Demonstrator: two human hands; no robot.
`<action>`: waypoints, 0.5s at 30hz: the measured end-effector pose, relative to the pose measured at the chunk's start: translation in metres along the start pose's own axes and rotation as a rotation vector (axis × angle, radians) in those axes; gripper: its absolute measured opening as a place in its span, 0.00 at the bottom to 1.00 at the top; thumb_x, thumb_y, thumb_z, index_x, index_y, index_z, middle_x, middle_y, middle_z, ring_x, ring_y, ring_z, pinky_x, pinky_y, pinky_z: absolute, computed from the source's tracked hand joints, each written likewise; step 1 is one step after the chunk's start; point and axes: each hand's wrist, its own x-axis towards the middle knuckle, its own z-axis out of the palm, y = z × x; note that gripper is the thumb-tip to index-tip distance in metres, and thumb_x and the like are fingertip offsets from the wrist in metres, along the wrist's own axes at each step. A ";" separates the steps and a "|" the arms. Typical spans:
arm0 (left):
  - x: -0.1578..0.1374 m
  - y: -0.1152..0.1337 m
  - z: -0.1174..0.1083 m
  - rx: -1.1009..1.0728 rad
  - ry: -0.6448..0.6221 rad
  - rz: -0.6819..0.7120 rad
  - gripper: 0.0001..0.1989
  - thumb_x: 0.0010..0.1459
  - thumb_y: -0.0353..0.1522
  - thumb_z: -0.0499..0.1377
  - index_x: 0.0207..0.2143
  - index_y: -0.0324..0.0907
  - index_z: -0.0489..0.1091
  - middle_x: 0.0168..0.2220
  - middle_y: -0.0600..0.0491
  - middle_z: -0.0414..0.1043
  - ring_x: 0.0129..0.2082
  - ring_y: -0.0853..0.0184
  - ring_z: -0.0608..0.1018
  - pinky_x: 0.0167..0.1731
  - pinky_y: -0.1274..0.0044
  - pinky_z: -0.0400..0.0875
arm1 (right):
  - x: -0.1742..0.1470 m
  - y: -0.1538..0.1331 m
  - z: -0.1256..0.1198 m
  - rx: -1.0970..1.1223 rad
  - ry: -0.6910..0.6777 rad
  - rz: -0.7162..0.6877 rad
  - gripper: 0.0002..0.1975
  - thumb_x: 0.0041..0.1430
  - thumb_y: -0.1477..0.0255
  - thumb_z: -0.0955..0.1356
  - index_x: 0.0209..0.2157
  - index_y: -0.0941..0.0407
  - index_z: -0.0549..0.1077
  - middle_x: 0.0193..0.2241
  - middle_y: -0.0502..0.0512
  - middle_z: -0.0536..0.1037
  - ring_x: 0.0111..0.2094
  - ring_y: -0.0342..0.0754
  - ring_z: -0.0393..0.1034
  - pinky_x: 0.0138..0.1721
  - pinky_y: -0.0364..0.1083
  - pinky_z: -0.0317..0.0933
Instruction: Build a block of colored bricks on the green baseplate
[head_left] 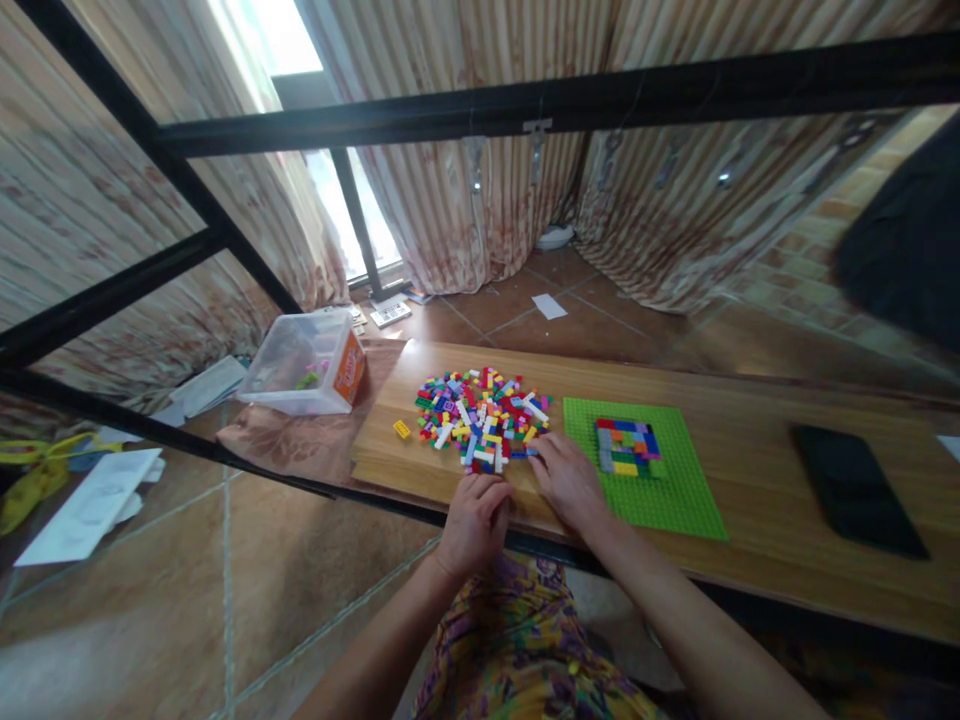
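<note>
Two bare hands rest at the near edge of a pile of small coloured building bricks (484, 418) on a wooden tabletop (750, 440). The left hand (474, 520) is curled loosely; whether its grip holds a brick cannot be told. The right hand (568, 482) lies flat, fingers spread apart on the pile's edge. Just right of it sits a green baseplate (675, 495) carrying a partly built brick block (627, 446). Farther left stands a clear plastic tub (307, 365).

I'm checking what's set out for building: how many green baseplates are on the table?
1. The green baseplate lies flat on the wooden table, right of the loose brick pile, beside the right hand. It carries a small block of bricks.
</note>
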 end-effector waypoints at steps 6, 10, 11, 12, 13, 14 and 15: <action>0.005 0.000 0.000 0.015 -0.033 -0.015 0.09 0.62 0.26 0.54 0.40 0.43 0.73 0.39 0.49 0.76 0.41 0.62 0.76 0.45 0.68 0.70 | -0.018 -0.004 -0.008 0.195 0.075 0.108 0.08 0.64 0.72 0.62 0.37 0.55 0.73 0.37 0.57 0.78 0.40 0.50 0.71 0.44 0.48 0.62; 0.005 0.000 0.000 0.034 -0.036 -0.019 0.08 0.64 0.27 0.54 0.39 0.43 0.73 0.38 0.49 0.76 0.40 0.62 0.76 0.43 0.69 0.70 | -0.044 0.003 -0.021 0.316 0.151 0.232 0.10 0.65 0.68 0.63 0.40 0.55 0.75 0.38 0.57 0.79 0.39 0.49 0.73 0.42 0.48 0.65; 0.005 0.000 0.000 0.039 -0.032 -0.019 0.08 0.64 0.27 0.54 0.39 0.43 0.73 0.38 0.49 0.76 0.40 0.62 0.76 0.43 0.69 0.70 | -0.051 0.007 -0.025 0.328 0.176 0.258 0.11 0.65 0.67 0.63 0.41 0.55 0.75 0.38 0.57 0.79 0.39 0.49 0.73 0.42 0.48 0.65; 0.006 0.001 0.000 0.043 -0.029 -0.018 0.08 0.64 0.27 0.54 0.39 0.44 0.73 0.38 0.49 0.76 0.40 0.62 0.76 0.43 0.69 0.70 | -0.058 0.013 -0.030 0.329 0.203 0.280 0.12 0.65 0.65 0.62 0.42 0.55 0.75 0.39 0.58 0.80 0.40 0.50 0.74 0.42 0.49 0.66; 0.006 0.001 0.000 0.047 -0.026 -0.017 0.09 0.64 0.27 0.54 0.40 0.44 0.73 0.38 0.50 0.76 0.40 0.62 0.76 0.44 0.69 0.70 | -0.066 0.019 -0.035 0.322 0.229 0.302 0.13 0.65 0.64 0.63 0.42 0.55 0.76 0.40 0.58 0.80 0.40 0.50 0.74 0.43 0.49 0.66; 0.006 0.001 0.000 0.052 -0.023 -0.016 0.09 0.64 0.27 0.54 0.40 0.44 0.73 0.38 0.50 0.76 0.40 0.63 0.76 0.44 0.69 0.70 | -0.073 0.027 -0.040 0.306 0.254 0.324 0.15 0.65 0.63 0.63 0.43 0.55 0.76 0.41 0.59 0.80 0.41 0.51 0.74 0.44 0.50 0.66; 0.006 0.001 0.000 0.058 -0.019 -0.013 0.09 0.63 0.27 0.54 0.40 0.44 0.73 0.38 0.50 0.76 0.40 0.63 0.76 0.44 0.69 0.70 | -0.079 0.035 -0.045 0.283 0.271 0.345 0.16 0.65 0.61 0.63 0.43 0.55 0.76 0.42 0.60 0.80 0.42 0.51 0.74 0.44 0.50 0.67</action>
